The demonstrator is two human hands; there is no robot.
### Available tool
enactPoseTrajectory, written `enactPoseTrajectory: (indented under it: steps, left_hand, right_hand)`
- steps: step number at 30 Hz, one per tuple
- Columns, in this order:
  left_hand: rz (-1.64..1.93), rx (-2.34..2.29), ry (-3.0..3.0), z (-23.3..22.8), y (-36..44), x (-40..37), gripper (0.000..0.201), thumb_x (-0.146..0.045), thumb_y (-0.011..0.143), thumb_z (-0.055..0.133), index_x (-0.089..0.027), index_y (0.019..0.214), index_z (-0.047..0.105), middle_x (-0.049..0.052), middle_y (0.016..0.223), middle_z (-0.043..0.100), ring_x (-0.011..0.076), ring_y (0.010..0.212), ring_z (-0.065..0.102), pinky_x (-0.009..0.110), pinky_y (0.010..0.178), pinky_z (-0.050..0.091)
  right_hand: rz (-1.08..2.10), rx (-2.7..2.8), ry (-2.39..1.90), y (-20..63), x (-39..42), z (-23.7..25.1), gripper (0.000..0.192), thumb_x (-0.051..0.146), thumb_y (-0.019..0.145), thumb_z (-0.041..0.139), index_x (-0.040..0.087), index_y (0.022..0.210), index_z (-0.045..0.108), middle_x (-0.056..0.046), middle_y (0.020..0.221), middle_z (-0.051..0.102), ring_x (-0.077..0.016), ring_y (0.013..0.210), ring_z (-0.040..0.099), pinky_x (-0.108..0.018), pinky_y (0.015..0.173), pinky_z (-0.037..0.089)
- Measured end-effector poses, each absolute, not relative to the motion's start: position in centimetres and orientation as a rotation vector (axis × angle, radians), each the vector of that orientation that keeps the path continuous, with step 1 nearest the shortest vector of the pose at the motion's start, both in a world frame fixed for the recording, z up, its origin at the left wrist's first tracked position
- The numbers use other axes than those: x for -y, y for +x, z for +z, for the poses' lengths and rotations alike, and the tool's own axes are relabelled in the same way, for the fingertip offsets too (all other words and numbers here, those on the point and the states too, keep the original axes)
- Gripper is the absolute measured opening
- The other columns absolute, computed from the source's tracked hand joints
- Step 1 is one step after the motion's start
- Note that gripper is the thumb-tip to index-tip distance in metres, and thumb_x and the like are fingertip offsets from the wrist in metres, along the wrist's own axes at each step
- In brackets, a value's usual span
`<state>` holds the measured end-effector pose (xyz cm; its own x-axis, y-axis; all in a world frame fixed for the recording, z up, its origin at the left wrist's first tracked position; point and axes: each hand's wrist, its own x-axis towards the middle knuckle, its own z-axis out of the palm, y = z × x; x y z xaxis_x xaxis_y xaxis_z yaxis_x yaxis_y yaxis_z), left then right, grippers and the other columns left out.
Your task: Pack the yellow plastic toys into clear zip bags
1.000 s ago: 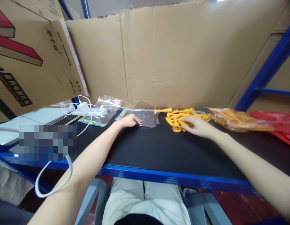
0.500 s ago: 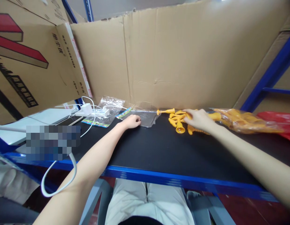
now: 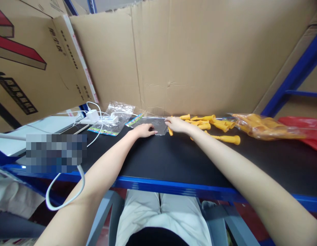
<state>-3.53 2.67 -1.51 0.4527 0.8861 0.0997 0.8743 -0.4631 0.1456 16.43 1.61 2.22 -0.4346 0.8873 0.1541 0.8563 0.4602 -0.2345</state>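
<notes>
- Head view: the left hand (image 3: pixel 144 130) lies palm down on the near edge of a clear plastic bag (image 3: pixel 154 123), fingers stretched out together and flat, pressing it to the black surface (image 3: pixel 173 160).
- The bag lies flat at the back of the surface, just before the cardboard wall (image 3: pixel 189 58), with a colourful printed strip at its left end.
- The right hand (image 3: pixel 176 124) is at the bag's right edge, its fingers curled around a yellow plastic piece (image 3: pixel 170 131) whose tip sticks out below them; how tight the hold is cannot be made out.
- Just right of that hand lies a loose heap of yellow horn-shaped pieces (image 3: pixel 206 122), and one long piece (image 3: pixel 225 138) lies apart, nearer the person.
- Further right, a bag of the same yellow pieces (image 3: pixel 263 126) lies beside a red bag (image 3: pixel 304 131).
- To the left, a second clear bag (image 3: pixel 114 119) lies under a white charger (image 3: pixel 93 116) and its cable (image 3: pixel 63 201), which loops down past the blue front rail (image 3: pixel 173 187).
</notes>
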Motion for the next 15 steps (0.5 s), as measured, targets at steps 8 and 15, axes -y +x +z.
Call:
enactPoseTrajectory:
  steps: [8,15]
  left_hand:
    - [0.13,-1.77,2.558,-1.6,-3.5,-2.8,0.062,-0.066,0.077,0.035,-0.017,0.108,0.056,0.011,0.111,0.062,0.026,0.099,0.059,0.031,0.08,0.044]
    - [0.116,-1.772,2.544,-1.5,-3.5,-2.7,0.058,-0.063,0.078,0.036,-0.016,0.105,0.056,0.012,0.111,0.061,0.027,0.099,0.058,0.032,0.08,0.044]
  right_hand:
    - [-0.116,2.507,-1.574,18.3,-1.7,0.9,0.034,0.029,0.086,0.041,0.017,0.115,0.054,-0.014,0.119,0.056,-0.0284,0.11,0.052,-0.041,0.089,0.039]
    - [-0.036,2.667,-1.753,22.6,-1.9,0.9,0.024,0.028,0.075,0.055,0.017,0.096,0.059,-0.012,0.096,0.065,-0.0263,0.086,0.062,-0.035,0.071,0.047]
